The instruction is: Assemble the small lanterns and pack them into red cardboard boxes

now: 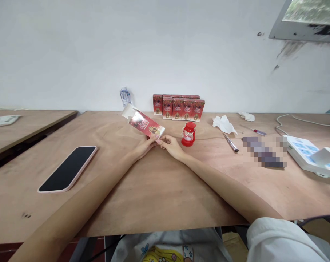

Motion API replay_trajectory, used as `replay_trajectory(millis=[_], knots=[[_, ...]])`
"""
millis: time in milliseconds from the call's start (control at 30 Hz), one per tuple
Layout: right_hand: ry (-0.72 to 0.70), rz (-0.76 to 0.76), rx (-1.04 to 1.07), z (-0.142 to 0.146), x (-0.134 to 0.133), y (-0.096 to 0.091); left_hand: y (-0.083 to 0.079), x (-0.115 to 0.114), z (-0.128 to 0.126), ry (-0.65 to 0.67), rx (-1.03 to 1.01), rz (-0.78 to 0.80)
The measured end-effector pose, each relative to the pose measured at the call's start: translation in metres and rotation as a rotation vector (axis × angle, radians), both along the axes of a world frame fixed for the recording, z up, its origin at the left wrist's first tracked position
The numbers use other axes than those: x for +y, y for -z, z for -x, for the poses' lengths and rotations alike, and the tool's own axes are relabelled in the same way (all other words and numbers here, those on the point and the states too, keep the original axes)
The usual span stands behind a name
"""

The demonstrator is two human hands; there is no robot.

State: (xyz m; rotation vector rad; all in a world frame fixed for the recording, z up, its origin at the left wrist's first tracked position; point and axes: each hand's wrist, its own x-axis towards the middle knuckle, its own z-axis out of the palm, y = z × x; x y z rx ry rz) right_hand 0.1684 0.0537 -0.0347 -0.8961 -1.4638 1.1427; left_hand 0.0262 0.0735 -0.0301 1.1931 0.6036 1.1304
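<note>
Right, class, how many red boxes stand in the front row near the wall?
4, side by side, left to right: first box, second box, third box, fourth box. The back row is partly hidden behind them, its left end showing.

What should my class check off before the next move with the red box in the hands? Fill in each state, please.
1. Red box supported: ok; the left hand holds its lower end, with the fingers of the right hand at that end too.
2. White flap at the far end open: ok, it stands out from the box.
3. Near end folded shut: cannot tell, fingers cover much of it.
4. Box interior free of contents: cannot tell, the inside is not visible.
5. Red lantern upright: ok, on the table beside the right hand.
6. Table free of loose items: not ok; a phone and crumpled tissue lie there.
</note>
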Motion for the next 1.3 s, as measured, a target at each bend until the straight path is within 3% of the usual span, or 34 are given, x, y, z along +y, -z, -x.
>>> replay_trajectory(millis=[667,1033,1300], knots=[[-0.095,0.242,0.172,-0.007,0.007,-0.005,-0.005,-0.004,-0.002,0.013,0.012,0.006],[-0.158,0.519,0.476,0.001,-0.002,-0.006,-0.002,-0.003,-0.001,-0.013,0.05,0.004],[-0.118,0.585,0.617,0.008,-0.008,-0.009,0.003,-0.002,-0.004,-0.045,0.107,-0.044]])
